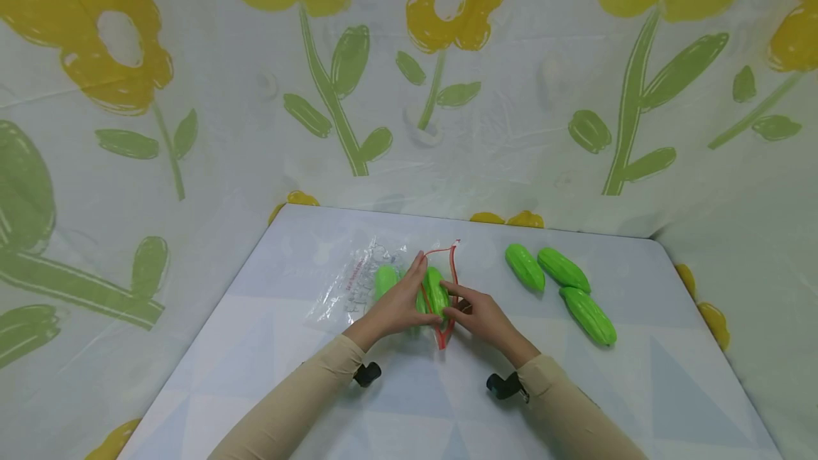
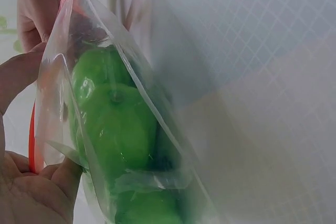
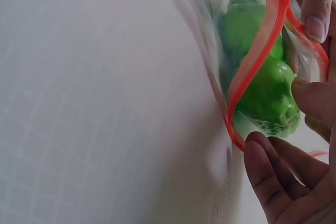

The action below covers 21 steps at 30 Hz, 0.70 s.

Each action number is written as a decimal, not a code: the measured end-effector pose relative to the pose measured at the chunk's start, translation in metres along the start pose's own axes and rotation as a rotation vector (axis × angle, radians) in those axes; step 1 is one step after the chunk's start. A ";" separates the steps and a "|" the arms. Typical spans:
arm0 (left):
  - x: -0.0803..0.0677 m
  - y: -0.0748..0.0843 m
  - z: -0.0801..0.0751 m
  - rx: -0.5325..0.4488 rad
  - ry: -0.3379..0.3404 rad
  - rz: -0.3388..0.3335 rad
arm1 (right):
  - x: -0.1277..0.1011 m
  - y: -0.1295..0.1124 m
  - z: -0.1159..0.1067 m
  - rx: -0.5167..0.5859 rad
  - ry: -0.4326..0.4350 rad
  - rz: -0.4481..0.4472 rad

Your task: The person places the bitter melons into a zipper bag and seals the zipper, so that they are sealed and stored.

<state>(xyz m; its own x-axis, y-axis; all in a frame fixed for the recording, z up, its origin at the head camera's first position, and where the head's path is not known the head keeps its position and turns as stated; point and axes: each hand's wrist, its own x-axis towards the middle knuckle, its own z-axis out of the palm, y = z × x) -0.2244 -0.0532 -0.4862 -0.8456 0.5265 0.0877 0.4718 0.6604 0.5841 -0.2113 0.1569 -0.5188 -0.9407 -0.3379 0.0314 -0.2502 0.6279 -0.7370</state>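
We see glossy green vegetables inside a clear, red-rimmed plastic bag on the surface. The left hand and right hand touch it, thumbs and fingers apart. Three ribbed loose vegetables lie right. Only the right wrist view shows one bagged vegetable's bumpy end.

A person's left forearm and right forearm, both in tan sleeves, reach forward and angle inward, wrists bare beyond the cuffs. The left hand extends its fingers forward, thumb stretched sideways toward the right hand, whose index finger and thumb point left, tips apart, thumbs nearly meeting.
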 end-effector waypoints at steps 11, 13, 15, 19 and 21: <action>0.000 0.000 0.000 -0.007 0.007 -0.002 | -0.012 0.009 -0.006 0.007 0.059 -0.001; 0.000 0.000 0.000 -0.007 0.010 -0.002 | -0.015 0.011 -0.007 -0.004 0.068 0.007; 0.000 0.001 0.000 -0.004 0.009 -0.004 | -0.017 0.011 -0.010 -0.010 0.072 0.022; 0.001 0.001 0.000 -0.004 0.007 -0.010 | -0.022 0.015 -0.017 -0.019 0.082 0.055; 0.001 0.001 0.000 -0.007 0.007 -0.014 | -0.025 0.017 -0.021 -0.019 0.092 0.059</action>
<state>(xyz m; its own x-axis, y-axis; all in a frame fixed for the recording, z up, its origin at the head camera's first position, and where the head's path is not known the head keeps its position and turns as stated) -0.2244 -0.0521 -0.4854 -0.8538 0.5135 0.0853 0.4584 0.6641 0.5906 -0.1972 0.1909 -0.5180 -0.9708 -0.2344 0.0508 -0.1969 0.6580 -0.7268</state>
